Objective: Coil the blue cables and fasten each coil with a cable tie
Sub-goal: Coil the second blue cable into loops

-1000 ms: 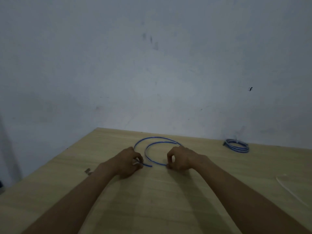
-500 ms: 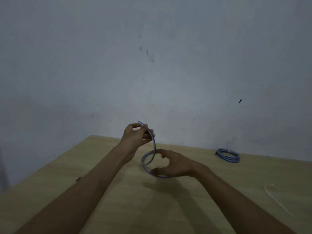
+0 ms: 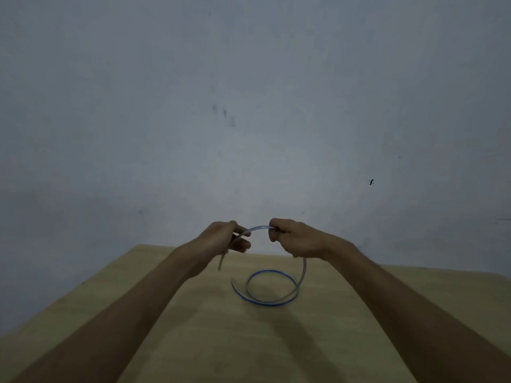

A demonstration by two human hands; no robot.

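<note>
Where scuffed grey wall (image 3: 249, 106) backs wooden table (image 3: 210, 344), blue cable (image 3: 269, 303) loops.

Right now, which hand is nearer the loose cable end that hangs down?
Left. The left hand grips the blue cable just above the loose end; the right hand grips it farther along the arch.

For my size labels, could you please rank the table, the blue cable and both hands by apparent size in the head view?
1. table
2. blue cable, by overall span
3. left hand and right hand look alike, so unranked
</note>
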